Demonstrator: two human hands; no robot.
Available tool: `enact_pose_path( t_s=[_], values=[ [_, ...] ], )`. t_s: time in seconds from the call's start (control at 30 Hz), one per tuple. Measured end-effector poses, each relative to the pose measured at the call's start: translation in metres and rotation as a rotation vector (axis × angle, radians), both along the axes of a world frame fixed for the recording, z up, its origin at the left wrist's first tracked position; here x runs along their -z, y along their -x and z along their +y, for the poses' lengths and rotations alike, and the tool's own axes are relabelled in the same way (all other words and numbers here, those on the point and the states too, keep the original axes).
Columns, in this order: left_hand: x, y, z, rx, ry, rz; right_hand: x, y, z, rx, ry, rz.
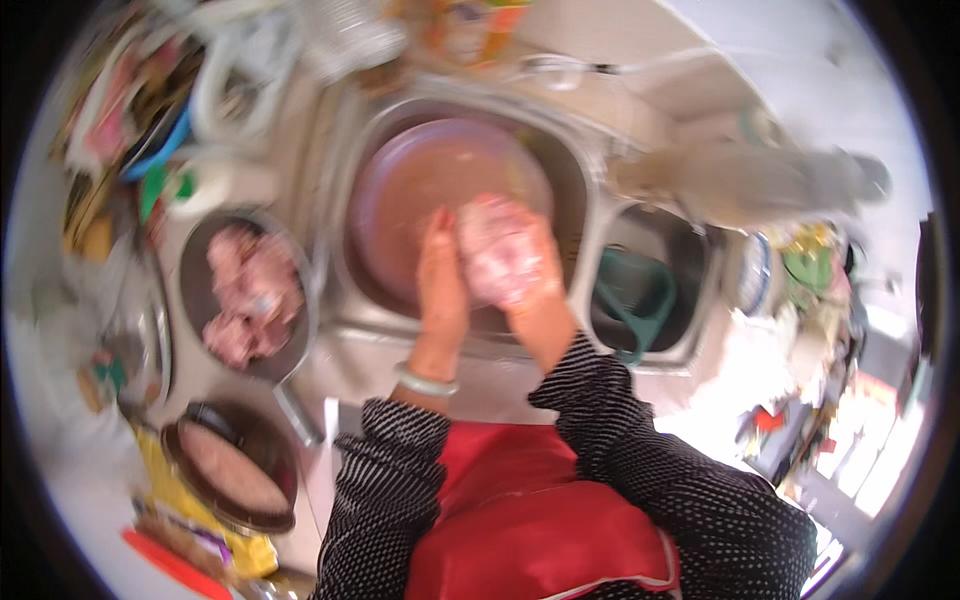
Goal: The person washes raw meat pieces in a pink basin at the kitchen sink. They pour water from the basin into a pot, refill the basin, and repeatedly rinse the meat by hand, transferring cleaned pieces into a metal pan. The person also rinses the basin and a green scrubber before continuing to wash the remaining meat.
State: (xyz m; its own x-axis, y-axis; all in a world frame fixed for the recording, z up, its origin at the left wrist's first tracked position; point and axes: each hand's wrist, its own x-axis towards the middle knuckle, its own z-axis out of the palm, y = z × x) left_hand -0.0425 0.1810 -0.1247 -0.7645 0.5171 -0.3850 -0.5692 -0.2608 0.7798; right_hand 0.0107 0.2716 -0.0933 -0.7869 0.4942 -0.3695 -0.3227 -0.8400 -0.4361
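Observation:
Over a wide basin (405,187) of cloudy, pinkish water in the steel sink, my right hand (546,270) holds a blurred lump of raw meat (496,247). My left hand (442,274) is held flat and upright just left of the lump, its fingers together; whether it touches the meat cannot be told. Several pieces of raw meat (251,300) lie in a steel pan (306,330) with a handle, on the counter at the left.
A green plastic strainer (637,289) lies in the smaller sink bowl at right. A dark pot (285,480) stands lower left, near a yellow bag (161,469). A white bottle (217,184) with a green cap is beyond the pan. A large plastic bottle (739,180) is at upper right.

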Motion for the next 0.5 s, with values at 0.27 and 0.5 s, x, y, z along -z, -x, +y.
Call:
enact_pose_path(
  t_s=[0.27, 0.5],
  values=[
    [-0.023, -0.012, 0.012, 0.052, 0.022, 0.201, 0.018, -0.004, -0.021, 0.003, 0.267, -0.073],
    [-0.053, -0.042, 0.031, 0.258, 0.277, 0.741, -0.008, -0.034, 0.003, 0.0, 0.061, -0.069]
  ],
)
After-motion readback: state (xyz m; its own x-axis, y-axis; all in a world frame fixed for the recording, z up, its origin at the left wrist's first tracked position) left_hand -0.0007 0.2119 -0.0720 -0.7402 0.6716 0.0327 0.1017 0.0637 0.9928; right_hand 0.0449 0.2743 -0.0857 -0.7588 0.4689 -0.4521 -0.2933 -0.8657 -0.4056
